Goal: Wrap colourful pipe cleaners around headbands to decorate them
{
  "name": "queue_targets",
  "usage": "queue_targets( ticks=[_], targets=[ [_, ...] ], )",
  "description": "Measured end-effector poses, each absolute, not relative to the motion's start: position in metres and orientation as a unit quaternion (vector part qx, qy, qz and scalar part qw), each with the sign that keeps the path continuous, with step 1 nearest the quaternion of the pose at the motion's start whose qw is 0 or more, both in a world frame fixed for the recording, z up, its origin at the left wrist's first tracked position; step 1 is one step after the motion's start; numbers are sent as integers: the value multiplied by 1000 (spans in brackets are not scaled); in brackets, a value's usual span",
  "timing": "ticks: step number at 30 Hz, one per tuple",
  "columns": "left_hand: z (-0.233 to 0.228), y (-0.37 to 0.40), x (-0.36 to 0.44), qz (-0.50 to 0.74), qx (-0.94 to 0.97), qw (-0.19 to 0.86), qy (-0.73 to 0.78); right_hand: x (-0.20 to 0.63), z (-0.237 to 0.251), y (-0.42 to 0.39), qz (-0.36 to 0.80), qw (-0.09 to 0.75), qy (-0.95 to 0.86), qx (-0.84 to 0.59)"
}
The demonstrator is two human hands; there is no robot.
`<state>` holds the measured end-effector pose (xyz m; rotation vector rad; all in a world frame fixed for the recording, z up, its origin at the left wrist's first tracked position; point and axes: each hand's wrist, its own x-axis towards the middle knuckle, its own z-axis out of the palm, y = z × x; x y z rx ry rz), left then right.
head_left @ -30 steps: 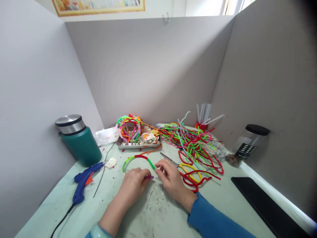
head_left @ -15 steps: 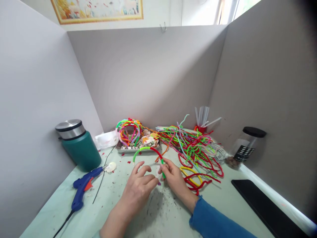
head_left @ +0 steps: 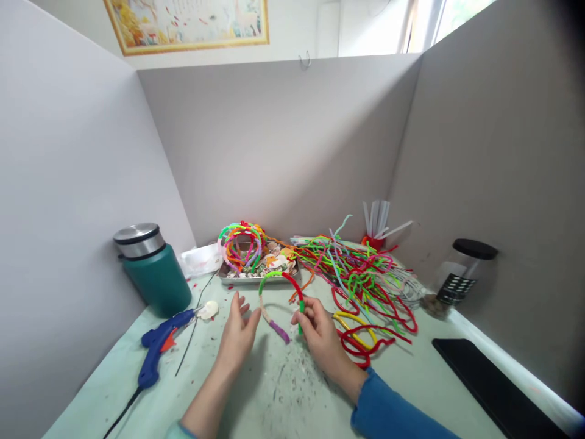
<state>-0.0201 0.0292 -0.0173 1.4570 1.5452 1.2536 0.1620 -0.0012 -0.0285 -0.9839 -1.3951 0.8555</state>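
Right hand (head_left: 320,335) pinches the colourful ring (head_left: 295,285) by its green end, likely to steady it, curve arching toward the unclenched left hand (head_left: 240,332), contact unclear.

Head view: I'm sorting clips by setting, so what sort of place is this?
Probably a craft table, given grey partitions, a blue glue gun and a heap of colourful pipe cleaners.

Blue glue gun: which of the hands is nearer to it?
Left. The left hand is right of the glue gun, not touching it; the right hand is farther right, holding a multicoloured loop.
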Motion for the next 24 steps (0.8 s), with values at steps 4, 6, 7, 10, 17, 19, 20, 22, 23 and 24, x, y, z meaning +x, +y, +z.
queue_targets(
  ticks=[4,6,7,10,17,19,20,22,23,24],
  targets=[
    [-6,28,-22,508,521,351,589,162,-26,-5,366,570,-607,-414],
    [-1,26,-21,542,505,353,572,162,-25,-6,373,565,-615,-405],
    [2,24,-21,558,500,366,551,162,-25,-6,376,561,-618,-402],
    [11,19,-18,572,507,444,467,161,-26,-5,386,550,-621,-403],
    [18,13,-14,556,475,531,429,161,-30,-1,356,520,-633,-450],
    [17,14,-15,549,466,543,432,162,-28,-1,344,514,-640,-455],
    [16,14,-15,550,466,539,435,163,-26,-2,336,512,-645,-458],
    [14,15,-15,554,478,512,451,163,-24,-2,315,512,-652,-462],
    [13,15,-15,551,486,498,461,163,-24,-2,307,513,-654,-462],
    [12,16,-15,544,495,488,470,163,-24,-2,304,514,-656,-462]
  ],
)
